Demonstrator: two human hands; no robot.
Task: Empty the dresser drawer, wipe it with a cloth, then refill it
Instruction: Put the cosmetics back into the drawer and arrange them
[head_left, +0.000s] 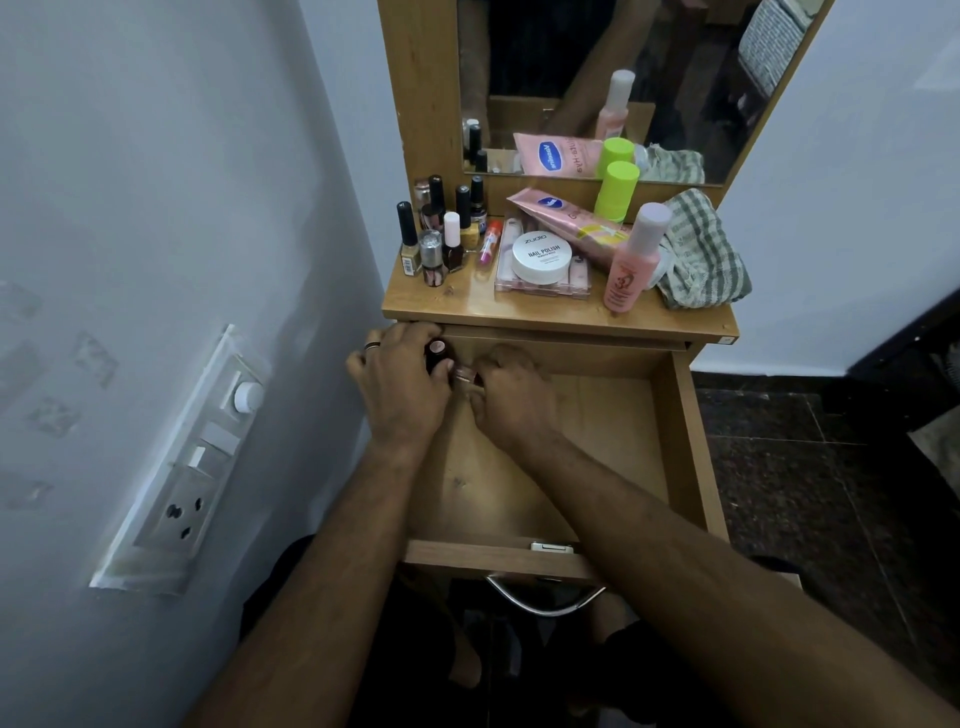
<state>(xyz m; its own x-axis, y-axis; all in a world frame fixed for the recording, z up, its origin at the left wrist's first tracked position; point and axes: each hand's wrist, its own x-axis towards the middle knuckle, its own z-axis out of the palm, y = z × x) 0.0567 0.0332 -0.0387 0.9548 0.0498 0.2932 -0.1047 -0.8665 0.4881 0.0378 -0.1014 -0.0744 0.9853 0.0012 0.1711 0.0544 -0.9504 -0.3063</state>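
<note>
The wooden dresser drawer (680, 447) is pulled out below the dresser top (550, 312), and its visible bottom is bare. Both hands reach into its far left corner. My left hand (400, 384) is closed around a small dark nail polish bottle (435, 351) with a pale cap. My right hand (511, 397) pinches a small clear pinkish bottle (464, 375) right beside it. A green-and-white checked cloth (701, 254) lies bunched at the right of the dresser top.
The dresser top holds several nail polish bottles (441, 234), a white nail polish remover jar (541, 255) on a clear case, a pink tube (566, 218), a green stick (615, 189) and a pink bottle (634, 260). A mirror (597, 83) stands behind. A wall switchboard (192, 467) is at the left.
</note>
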